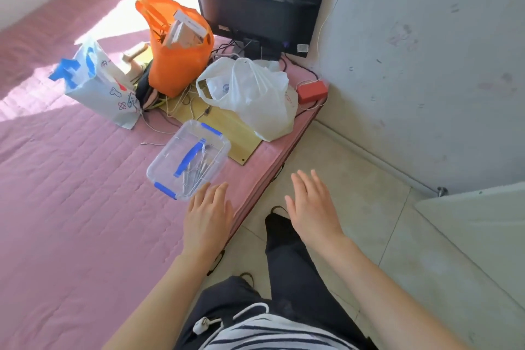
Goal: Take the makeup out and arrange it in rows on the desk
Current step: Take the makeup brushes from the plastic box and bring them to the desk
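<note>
Box [166, 152] lying diagonally, near-left to far-right, left hand [208, 214] at near corner

A home bedroom, shown by the pink quilted bed cover [71, 193], the black flat monitor [255, 8] against a scuffed white wall [426, 51] and pale floor tiles [369, 193].

Both bare forearms reach forward, palms down. The left hand [208, 214] has straight fingers held close together. The right hand [311, 203] is flat too, fingers slightly spread, apart from the left. Neither holds anything.
</note>
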